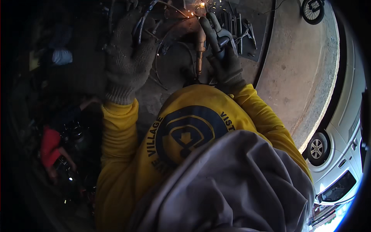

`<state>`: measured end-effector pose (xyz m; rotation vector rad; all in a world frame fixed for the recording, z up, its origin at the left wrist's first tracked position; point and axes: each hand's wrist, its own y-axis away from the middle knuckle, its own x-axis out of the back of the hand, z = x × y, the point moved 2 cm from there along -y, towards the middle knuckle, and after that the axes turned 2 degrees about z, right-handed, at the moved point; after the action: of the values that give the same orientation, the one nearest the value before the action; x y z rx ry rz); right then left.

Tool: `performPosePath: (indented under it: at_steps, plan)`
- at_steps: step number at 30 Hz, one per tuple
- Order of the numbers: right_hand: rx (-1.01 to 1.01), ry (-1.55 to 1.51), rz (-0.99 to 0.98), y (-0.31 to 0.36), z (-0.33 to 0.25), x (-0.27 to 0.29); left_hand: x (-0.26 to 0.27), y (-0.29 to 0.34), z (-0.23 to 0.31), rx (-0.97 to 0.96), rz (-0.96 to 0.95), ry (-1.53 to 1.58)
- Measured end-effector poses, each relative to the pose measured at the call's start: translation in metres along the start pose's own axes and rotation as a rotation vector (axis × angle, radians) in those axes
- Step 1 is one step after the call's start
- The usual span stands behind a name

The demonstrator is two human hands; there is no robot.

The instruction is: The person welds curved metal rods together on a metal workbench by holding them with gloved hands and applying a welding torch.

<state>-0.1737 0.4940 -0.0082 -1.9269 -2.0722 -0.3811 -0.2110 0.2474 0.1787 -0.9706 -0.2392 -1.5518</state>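
Glowing at the top of the view, sparks (202, 5) are thrown just beyond an orange tool (200, 44) in a dim workspace. A grey metal tool (225, 40) appears to be gripped in the gloved right hand (228, 67), just beside the orange one; its exact kind cannot be told. The gloved left hand (133, 62) is held out near curved metal rods (144, 17), thumb spread from the palm; whether anything is grasped there cannot be told, as the fingertips are lost in shadow. Whether the orange tool is itself being held cannot be made out either. Metal bars (239, 33) are seen to the right of the sparks. By all appearances, hot work on metal is in hand, at its sparking stage. A firm right-hand grip seems to be called for, with the left hand to be kept clear of the hot spot.
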Motion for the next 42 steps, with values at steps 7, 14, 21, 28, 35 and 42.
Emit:
performPosePath:
  at_steps: [7, 14, 21, 28, 35, 42]
  plan:
    - [0.046, -0.073, -0.014, 0.0, 0.0, 0.002, 0.0, -0.002, 0.009, 0.089, 0.02, 0.058]
    - [0.062, -0.019, -0.036, 0.0, 0.006, -0.004, 0.001, -0.001, 0.008, 0.16, -0.002, 0.038]
    - [0.039, 0.006, -0.072, -0.001, 0.008, -0.005, 0.001, 0.0, 0.005, 0.109, -0.011, 0.02]
    - [0.168, 0.049, -0.055, -0.003, -0.002, -0.002, 0.0, 0.004, 0.002, 0.198, -0.008, 0.012]
    - [-0.049, -0.03, -0.143, -0.005, -0.003, -0.004, -0.001, 0.002, -0.001, 0.16, -0.017, 0.061]
    - [0.054, -0.099, -0.101, -0.005, 0.004, -0.009, 0.0, 0.003, 0.001, 0.179, -0.031, 0.029]
